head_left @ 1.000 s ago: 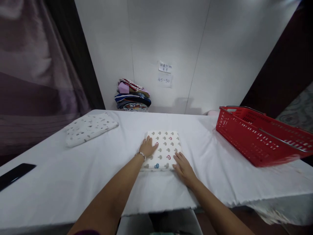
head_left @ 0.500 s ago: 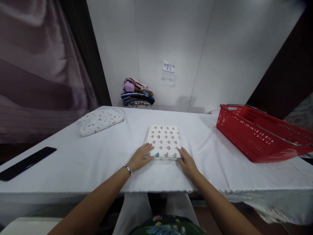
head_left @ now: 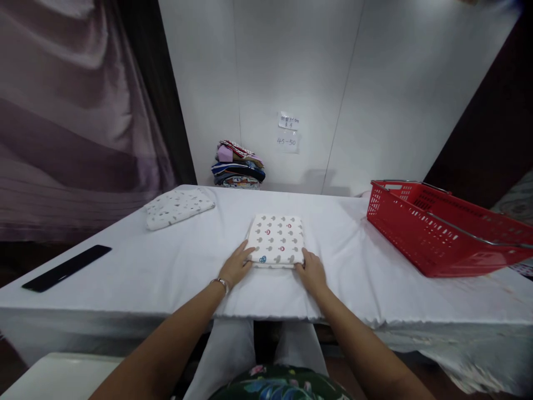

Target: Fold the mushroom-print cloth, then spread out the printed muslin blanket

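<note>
A folded white cloth (head_left: 276, 238) printed with grey, red and blue mushrooms lies flat in the middle of the table. My left hand (head_left: 237, 264), with a metal bracelet at its wrist, holds the near left corner, fingers along the left edge. At the near right corner my right hand (head_left: 311, 271) grips the cloth, its thumb at the front edge and fingers on the right side. The folded layers show along the front edge. My fingertips are partly hidden by the cloth.
Another folded white cloth (head_left: 179, 209) with small grey marks lies at the back left. A black flat object (head_left: 69, 269) rests at the left. On the right stands a red plastic basket (head_left: 437, 239). Several folded fabrics (head_left: 238, 165) are stacked behind the white-covered table (head_left: 183, 283).
The camera view has shifted slightly. My right hand's thumb has come in along the cloth's front edge, and my left fingers lie more along its left edge. The cloth stays folded in place.
</note>
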Motion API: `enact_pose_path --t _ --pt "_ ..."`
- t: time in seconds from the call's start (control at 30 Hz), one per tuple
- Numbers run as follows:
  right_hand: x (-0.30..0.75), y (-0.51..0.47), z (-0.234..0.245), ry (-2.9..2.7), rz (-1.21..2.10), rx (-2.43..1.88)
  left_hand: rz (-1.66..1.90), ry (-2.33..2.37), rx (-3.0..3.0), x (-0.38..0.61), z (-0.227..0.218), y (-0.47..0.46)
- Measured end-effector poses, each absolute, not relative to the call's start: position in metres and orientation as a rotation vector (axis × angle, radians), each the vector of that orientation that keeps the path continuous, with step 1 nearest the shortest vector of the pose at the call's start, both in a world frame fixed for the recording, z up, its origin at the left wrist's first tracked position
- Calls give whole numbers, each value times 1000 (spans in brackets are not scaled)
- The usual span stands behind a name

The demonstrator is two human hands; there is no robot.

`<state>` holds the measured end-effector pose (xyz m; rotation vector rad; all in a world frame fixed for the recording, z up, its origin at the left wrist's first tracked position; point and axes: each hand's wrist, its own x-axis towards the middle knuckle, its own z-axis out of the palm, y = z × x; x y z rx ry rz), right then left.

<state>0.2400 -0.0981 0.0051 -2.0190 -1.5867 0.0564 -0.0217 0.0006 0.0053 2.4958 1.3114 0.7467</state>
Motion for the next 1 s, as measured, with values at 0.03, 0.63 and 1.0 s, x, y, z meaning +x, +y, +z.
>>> enact_pose_path --t 0.03,0.63,1.0 --pt "240 -98 6 -1580 42 -2041 717 1338 2477 -21 6 0" --pt "237 -96 11 -1612 139 -2065 661 1407 2354 -21 5 1" --pt "236 -99 18 -1630 205 -2207 607 1289 2525 -38 11 9"
